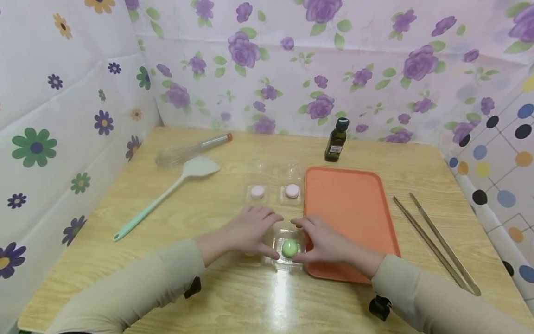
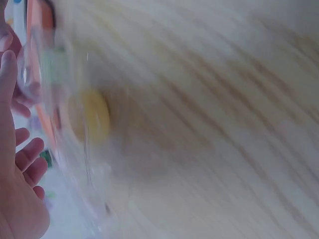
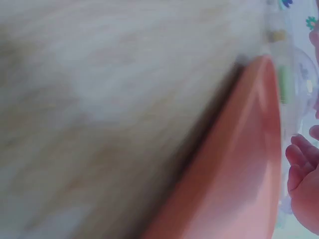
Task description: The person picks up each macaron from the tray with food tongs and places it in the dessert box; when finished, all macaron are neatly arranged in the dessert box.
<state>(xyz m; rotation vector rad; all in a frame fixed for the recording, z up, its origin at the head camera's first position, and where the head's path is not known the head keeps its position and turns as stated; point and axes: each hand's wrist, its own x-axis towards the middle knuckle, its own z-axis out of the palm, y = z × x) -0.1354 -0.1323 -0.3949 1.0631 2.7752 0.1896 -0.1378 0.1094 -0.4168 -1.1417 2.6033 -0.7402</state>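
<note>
Three patterned sheets [image 1: 225, 23] around a pale wood-grain worktop [image 1: 233, 297]: at left, white with green, purple and orange flowers; behind, purple roses and green leaves; at right, coloured dots and thin grey lines. Bright reflection near the worktop's front.

Small print on the handle of a whisk [image 1: 196, 148], red at its end, at back left; too tiny to read. Further right, a pale label [image 1: 335, 149] on a dark, black-capped bottle [image 1: 337, 137], upright behind an orange tray [image 1: 350, 199]; also illegible.

Left to right across the worktop: the whisk's fine wires; just in front, a slanting spatula [image 1: 199, 167], mint handle, broad pale blade. Next, a yellow macaron [image 2: 97, 117] in clear plastic, mostly hidden by the left forearm in the head view. Left grip [image 1: 250, 230] loose, thumb parted from curved fingers, beside a clear square box [image 1: 288, 266]. Inside, between both grips, a round green macaron [image 1: 289, 248]; rounded clear lid [image 3: 304, 82] above it in the right wrist view. Behind, two pink macarons [image 1: 292, 190] in separate clear boxes [image 1: 283, 199]. Right grip [image 1: 323, 241] likewise unclenched, over the tray's left edge; cannot tell contact with the lid from a gap. Rightmost, long narrow metal tongs [image 1: 444, 242], lying slantwise.
</note>
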